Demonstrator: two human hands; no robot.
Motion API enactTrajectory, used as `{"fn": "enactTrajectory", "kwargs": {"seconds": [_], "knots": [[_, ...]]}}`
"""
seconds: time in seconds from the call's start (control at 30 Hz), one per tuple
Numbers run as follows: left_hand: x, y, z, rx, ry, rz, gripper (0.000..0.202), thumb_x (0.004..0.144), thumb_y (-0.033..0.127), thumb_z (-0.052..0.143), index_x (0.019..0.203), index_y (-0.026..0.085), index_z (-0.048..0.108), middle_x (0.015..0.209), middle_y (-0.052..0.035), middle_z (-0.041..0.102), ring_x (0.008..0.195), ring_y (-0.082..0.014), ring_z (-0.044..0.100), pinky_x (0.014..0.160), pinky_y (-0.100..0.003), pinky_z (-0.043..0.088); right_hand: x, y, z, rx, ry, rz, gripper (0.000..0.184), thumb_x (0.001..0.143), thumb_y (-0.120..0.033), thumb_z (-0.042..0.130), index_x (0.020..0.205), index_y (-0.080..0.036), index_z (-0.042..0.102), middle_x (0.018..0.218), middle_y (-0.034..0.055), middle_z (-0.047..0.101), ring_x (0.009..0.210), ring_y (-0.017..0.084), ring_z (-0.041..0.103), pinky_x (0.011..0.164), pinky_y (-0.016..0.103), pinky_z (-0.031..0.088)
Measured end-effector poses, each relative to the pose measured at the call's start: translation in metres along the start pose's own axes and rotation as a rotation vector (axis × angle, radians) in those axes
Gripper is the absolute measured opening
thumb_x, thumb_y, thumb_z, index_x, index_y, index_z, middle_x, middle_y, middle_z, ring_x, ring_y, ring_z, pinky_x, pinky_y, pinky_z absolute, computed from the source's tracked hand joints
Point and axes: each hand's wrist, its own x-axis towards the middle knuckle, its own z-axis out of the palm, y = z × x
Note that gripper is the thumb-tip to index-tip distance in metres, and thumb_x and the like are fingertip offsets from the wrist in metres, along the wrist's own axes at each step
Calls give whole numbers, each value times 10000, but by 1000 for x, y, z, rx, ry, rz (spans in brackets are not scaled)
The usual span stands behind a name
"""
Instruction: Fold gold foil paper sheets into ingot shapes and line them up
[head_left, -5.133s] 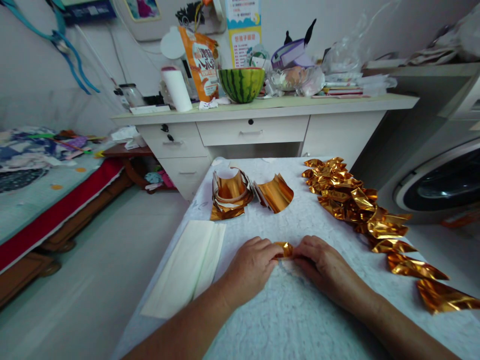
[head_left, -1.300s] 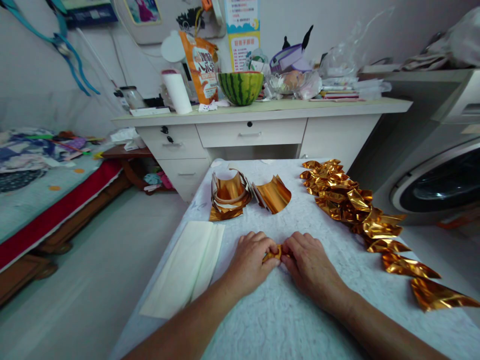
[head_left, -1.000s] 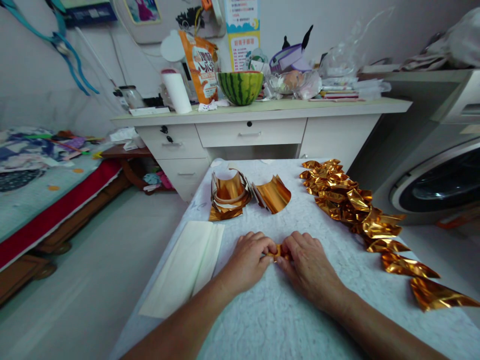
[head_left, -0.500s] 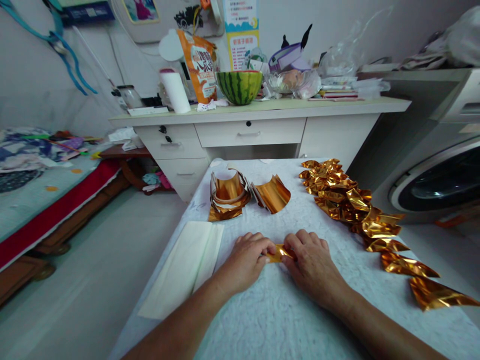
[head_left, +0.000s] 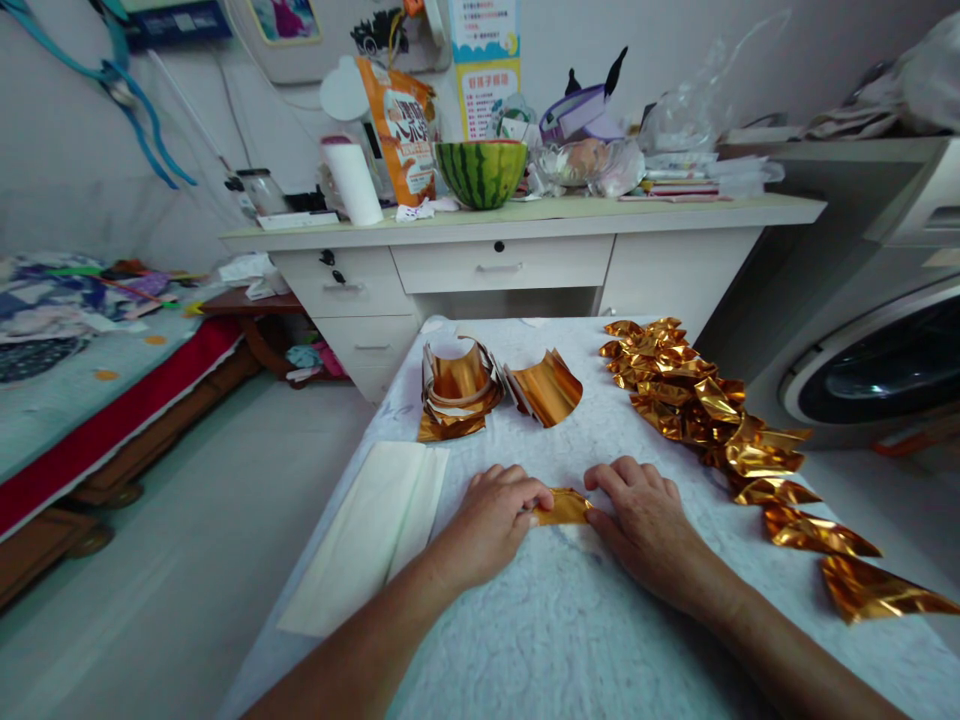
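Observation:
A small folded strip of gold foil paper lies on the cloth-covered table between my hands. My left hand is closed on the strip's left end, thumb and index finger pinching it. My right hand rests at the strip's other end, its thumb touching the edge while its fingers are spread a little above. Behind the strip stand curled sheets of gold foil paper, one stack on the left and a smaller one on the right. Folded white paper sheets lie beside my left forearm.
Several folded gold foil pieces run down the table's right side. Past the table's far edge stands a white desk bearing half a watermelon and an orange pouch. A washing machine is on the right, a bed on the left.
My right hand has slid to the right and its fingers have opened, uncovering more of the foil strip. The left hand stays in place on its end.

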Motion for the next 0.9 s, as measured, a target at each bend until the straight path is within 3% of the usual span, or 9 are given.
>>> {"fn": "enactTrajectory", "kwargs": {"seconds": [0.57,0.73,0.9], "knots": [[-3,-2,-6,-31,-52,3,387,827,70,458,1068,303,650,1062,10,633,1030,-209,511,928,-351,372,1,14,-2,25,-53,-53,283,862,-122,524,1076,-295,592,1046,55,585,923,233,511,793,365,358],[-4,-3,-7,-55,-53,17,425,812,41,444,1083,299,645,1040,8,624,1025,-201,512,939,-345,371,1,19,-3,73,-82,-71,259,850,-107,502,1052,-256,567,1039,59,579,921,238,496,794,377,351],[-3,-1,-10,-73,-47,3,344,887,95,417,1046,280,660,1053,5,637,1034,-198,518,936,-352,366,2,17,-9,182,-79,-76,183,874,-93,428,960,-217,531,976,54,573,897,225,482,781,370,346]]}}
